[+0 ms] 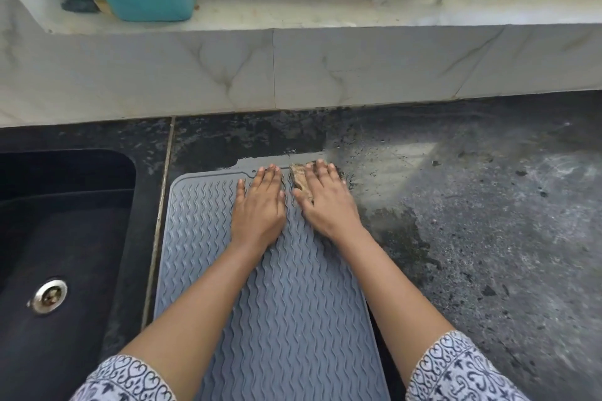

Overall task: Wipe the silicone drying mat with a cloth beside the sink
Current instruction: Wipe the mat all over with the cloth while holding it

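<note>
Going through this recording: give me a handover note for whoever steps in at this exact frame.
Left hand: flat, fingers straight, pressing the mat near its far edge.
Right hand: flat on the cloth, at the mat's far right corner.
The mat lies on the counter, right of the sink.
Done: the cloth is on the mat; how much is wiped cannot be told.
Left: probably wiping down to the near edge.

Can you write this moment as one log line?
left hand: flat on grey ribbed silicone mat | right hand: pressing tan cloth at mat's far edge | black sink: left of mat
</note>
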